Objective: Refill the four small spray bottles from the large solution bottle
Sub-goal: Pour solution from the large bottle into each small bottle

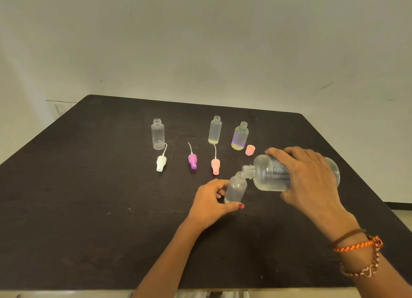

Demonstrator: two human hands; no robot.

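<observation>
- Head view: four small bottles on a dark table (89, 186), all uncapped; three stand at the back: an empty one (158, 134), a tall one (215, 130) and a round one (240, 136)
- Fourth small bottle (235, 188), frosted, is tilted, gripped by left hand (209, 203) with curled fingers
- One large bottle (289, 173), clear, lies nearly level in right hand (312, 177), fingers wrapped round it, mouth touching the small bottle's mouth
- Three spray tops: white (161, 162), purple (192, 161), pink (215, 166); one pink cap (250, 150)

Single head-worn wide-angle view, looking forward and down across the dark counter (89, 208) toward a pale wall (200, 41). Sitting close over the near edge; both forearms are entering from bottom frame. Edges bending slightly.
</observation>
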